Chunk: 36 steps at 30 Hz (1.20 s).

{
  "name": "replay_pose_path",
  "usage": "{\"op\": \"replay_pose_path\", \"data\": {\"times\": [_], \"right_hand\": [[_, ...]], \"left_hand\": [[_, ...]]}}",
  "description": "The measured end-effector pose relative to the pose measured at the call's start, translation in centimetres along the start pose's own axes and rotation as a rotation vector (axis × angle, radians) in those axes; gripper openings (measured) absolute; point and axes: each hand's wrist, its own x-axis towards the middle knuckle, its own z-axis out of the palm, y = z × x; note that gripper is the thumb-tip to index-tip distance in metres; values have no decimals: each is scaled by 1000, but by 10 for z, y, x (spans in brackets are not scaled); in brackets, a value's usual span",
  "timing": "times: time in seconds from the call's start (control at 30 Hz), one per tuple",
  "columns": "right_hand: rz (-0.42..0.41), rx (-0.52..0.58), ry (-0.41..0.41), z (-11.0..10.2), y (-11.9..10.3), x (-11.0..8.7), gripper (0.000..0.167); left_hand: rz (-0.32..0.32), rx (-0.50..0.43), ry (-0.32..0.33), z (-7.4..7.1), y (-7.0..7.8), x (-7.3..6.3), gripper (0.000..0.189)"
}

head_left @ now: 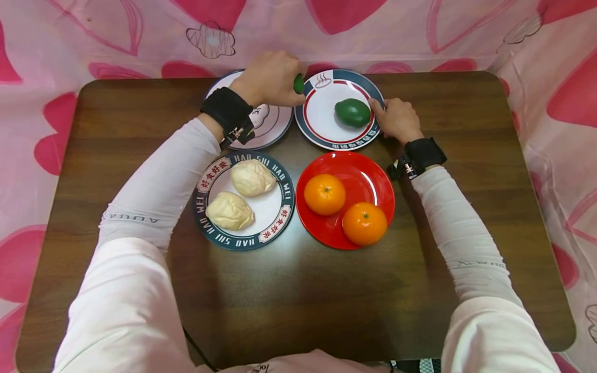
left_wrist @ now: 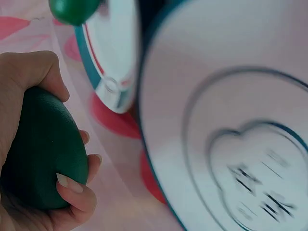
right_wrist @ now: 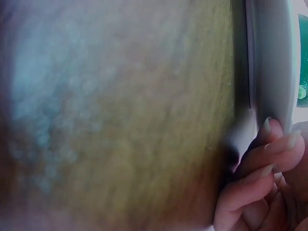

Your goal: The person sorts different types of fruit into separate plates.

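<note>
A smooth dark green avocado [left_wrist: 45,149] sits in the grip of my left hand [head_left: 275,77], its fingers curled round it; in the head view only a small part of it shows. That hand is over the right side of a white plate [head_left: 280,127] with a dark blue rim, partly hidden by the hand and wrist. A second avocado [head_left: 352,113] lies on the neighbouring white plate [head_left: 322,116] with red ring and blue rim. My right hand [head_left: 398,120] pinches this plate's right edge, thumb at the rim, fingers against the underside in the right wrist view.
Nearer me, a dark-rimmed plate [head_left: 275,210] bears two cream-coloured, wrinkled lumps [head_left: 252,177] like buns. Beside it a red plate [head_left: 322,228] holds two oranges [head_left: 365,224]. All stand on a brown wooden table [head_left: 298,305], with a pink patterned cloth [head_left: 373,31] behind it.
</note>
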Motion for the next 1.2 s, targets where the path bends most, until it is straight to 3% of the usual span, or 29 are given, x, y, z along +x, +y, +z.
{"op": "replay_pose_path", "data": {"times": [0.2, 0.37, 0.6, 0.73, 1.2], "right_hand": [[2, 15, -2, 3, -5, 0, 66], [3, 21, 4, 3, -7, 0, 66], [12, 15, 3, 4, -7, 1, 65], [18, 15, 0, 4, -8, 0, 65], [11, 11, 10, 6, -8, -3, 64]], "left_hand": [[35, 10, -24, -7, 21, 13, 49], [92, 0, -34, -4, 35, 22, 49], [121, 6, -148, 8, 48, 30, 58], [129, 3, -203, 17, 51, 31, 57], [100, 3, -283, 39, 47, 29, 71]]}}
